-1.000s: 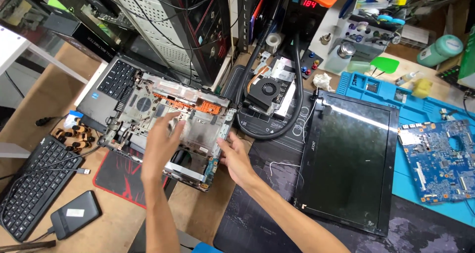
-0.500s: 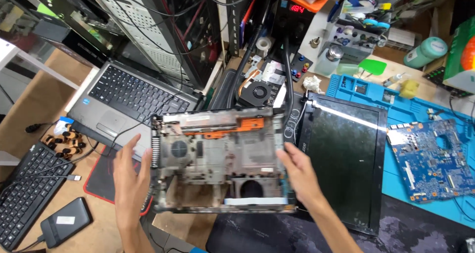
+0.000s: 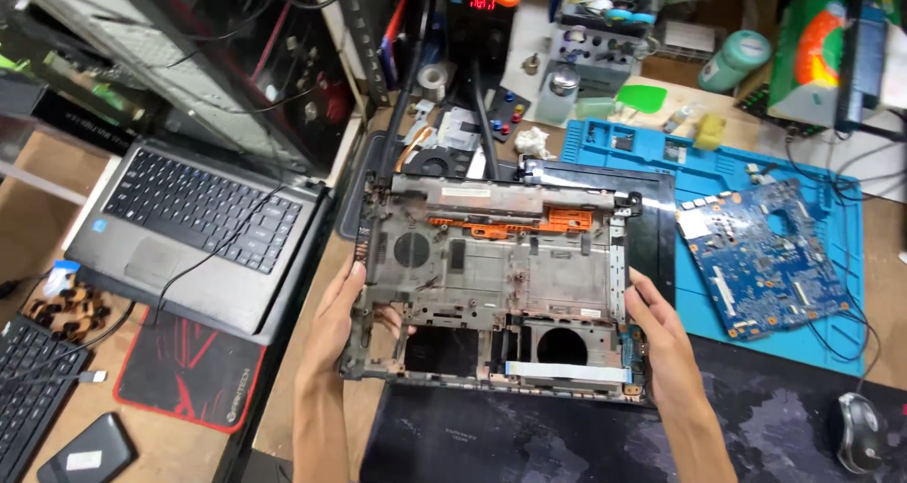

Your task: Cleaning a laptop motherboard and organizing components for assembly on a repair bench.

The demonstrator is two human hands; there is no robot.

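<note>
Above the dark desk mat (image 3: 529,440), your left hand (image 3: 342,324) and right hand (image 3: 661,337) hold the stripped laptop base shell (image 3: 496,280) by its two side edges, fingers curled firmly round the plastic, with its bare inner side facing you and the black screen panel (image 3: 652,228) lying just behind it. Keep the shell level and your grip on the solid side frame, because thumbs pressing on the thin ribs beside the fan opening could flex it. Watch the white flat ribbon (image 3: 567,372) along the near edge, and keep well apart from the blue circuit board (image 3: 761,256) resting on the blue work mat (image 3: 831,247).
</note>
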